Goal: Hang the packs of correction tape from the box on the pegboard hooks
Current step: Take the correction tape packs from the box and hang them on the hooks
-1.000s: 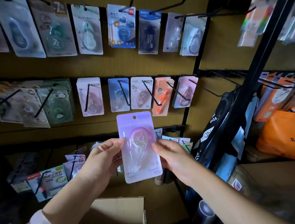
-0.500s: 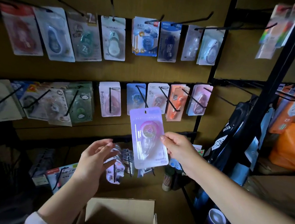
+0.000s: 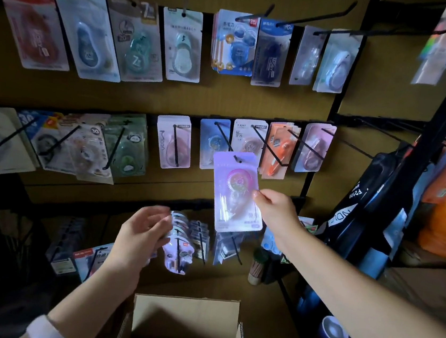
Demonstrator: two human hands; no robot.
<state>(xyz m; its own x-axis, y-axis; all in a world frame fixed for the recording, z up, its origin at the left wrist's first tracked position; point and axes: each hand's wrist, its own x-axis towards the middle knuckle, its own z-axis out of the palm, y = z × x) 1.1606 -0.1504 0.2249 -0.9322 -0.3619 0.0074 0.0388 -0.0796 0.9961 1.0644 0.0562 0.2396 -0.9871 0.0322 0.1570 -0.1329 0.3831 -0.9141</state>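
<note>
An open cardboard box (image 3: 184, 328) sits at six o'clock. Above it, the left hand (image 3: 141, 233) hovers empty, fingers loosely curled. At center, the right hand (image 3: 276, 211) pinches a purple correction-tape pack (image 3: 237, 192), its hole at a middle-row hook (image 3: 226, 141) on the pegboard (image 3: 168, 98).

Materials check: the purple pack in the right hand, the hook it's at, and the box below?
Purple correction tape pack: glossy card with what looks like a clear plastic blister, given the sheen. Black peg hook: thin dark rod, probably coated metal wire. Brown open box: matte cardboard with raw cut edges.
</note>
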